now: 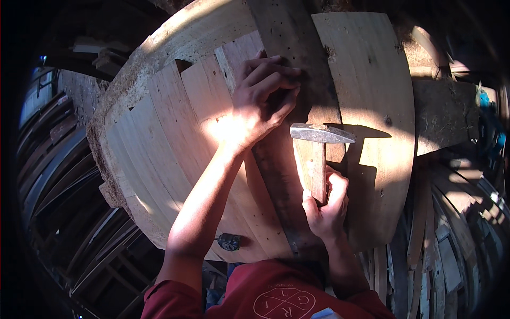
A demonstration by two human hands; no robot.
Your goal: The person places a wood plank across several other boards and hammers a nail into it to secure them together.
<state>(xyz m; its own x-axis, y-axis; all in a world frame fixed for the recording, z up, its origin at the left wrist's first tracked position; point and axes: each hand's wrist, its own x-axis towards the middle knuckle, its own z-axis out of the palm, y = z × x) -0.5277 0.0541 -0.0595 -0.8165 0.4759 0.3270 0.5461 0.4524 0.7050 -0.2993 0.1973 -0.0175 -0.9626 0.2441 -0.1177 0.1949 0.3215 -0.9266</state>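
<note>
My right hand (328,208) is wrapped around the wooden handle of a hammer (319,170). The hammer's grey steel head (322,133) is raised over pale boards and throws a dark shadow to its right. Farther off, my left hand (265,93) rests at a long dark plank (289,48), its fingers curled and the thumb drawn toward them. Whatever lies between those fingertips is hidden in shade. The dark plank runs from far to near across a panel of pale wooden boards (159,111) laid side by side.
A small black round object (229,242) lies on the near edge of the panel. Stacked wood strips (451,234) stand at the right, with more dark lengths (74,165) at the left. Sawdust (101,122) coats the left rim of the work surface.
</note>
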